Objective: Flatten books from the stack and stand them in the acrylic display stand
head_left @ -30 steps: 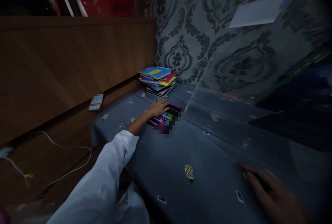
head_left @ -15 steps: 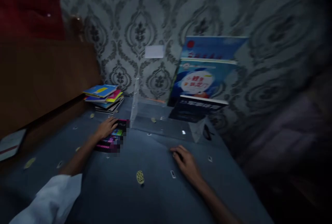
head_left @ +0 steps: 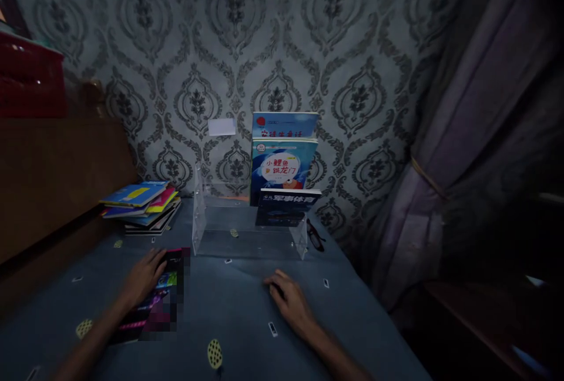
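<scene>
At the far left, a red plastic container point(head_left: 33, 78) sat above a dark wooden panel point(head_left: 57, 181). Just right of the panel, a loose stack of books point(head_left: 138, 196) lay on the blue-grey tablecloth point(head_left: 247, 322), a blue and yellow cover uppermost, the edges out of line.

Nearer the person, a dark book point(head_left: 152, 301) with pink, purple and green on its cover lay flat on the cloth; its right side was pixelated. The left hand point(head_left: 143, 275) rested palm down on the upper part of that cover, its fingers laid out over the surface rather than clamped around it.

To the right stood a clear stand point(head_left: 199, 210), with a white slip point(head_left: 221, 127) above it against the patterned wallpaper point(head_left: 275, 34). At the stand's right end, three books rose one behind another: a navy book point(head_left: 288, 209) in front, a blue picture book point(head_left: 282, 166) with a white oval behind it, and a lighter blue book point(head_left: 286, 125) at the back.

In front of the stand, the right hand point(head_left: 286, 296) was low over the cloth, fingers loosely curled, thumb and forefinger slightly apart. Dark-framed glasses point(head_left: 315, 237) lay just beside the stand's right side. Farther right hung a tied purple-grey curtain point(head_left: 418, 216).
</scene>
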`<state>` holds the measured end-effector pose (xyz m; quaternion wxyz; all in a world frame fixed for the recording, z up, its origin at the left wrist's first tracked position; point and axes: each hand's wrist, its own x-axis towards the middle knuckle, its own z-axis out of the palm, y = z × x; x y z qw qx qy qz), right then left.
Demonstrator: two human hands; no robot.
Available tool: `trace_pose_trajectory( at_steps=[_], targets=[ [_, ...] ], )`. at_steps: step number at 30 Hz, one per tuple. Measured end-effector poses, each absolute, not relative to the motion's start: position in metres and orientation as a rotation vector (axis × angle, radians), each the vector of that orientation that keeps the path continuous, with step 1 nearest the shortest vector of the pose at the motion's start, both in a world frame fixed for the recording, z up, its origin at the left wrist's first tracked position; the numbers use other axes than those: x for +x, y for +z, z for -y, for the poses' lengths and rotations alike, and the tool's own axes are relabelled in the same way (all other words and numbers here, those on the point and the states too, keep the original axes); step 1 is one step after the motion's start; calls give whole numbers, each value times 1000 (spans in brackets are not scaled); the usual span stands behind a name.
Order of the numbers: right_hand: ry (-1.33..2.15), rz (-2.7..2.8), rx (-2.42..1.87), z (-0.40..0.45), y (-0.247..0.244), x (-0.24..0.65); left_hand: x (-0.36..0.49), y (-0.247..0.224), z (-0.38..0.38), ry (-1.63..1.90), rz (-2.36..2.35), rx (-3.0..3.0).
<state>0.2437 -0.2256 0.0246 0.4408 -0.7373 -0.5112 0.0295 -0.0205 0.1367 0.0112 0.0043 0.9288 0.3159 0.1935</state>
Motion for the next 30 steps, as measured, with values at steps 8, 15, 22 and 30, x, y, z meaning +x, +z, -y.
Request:
trace_pose_trajectory(
  at_steps=[8,15,22,30],
  targets=[
    [50,1297,-1834,225,22,243,-29,-8,-118,709,-1003,2904],
    [21,1290,-1857,223,24,242,-28,-13,-78,683,-921,2768],
    [-22,1407,-1874,220,35,239,-2,13,-25,641,-753,2581],
    [55,1402,-1835,220,34,236,44,18,19,553,-613,2557]
  ],
)
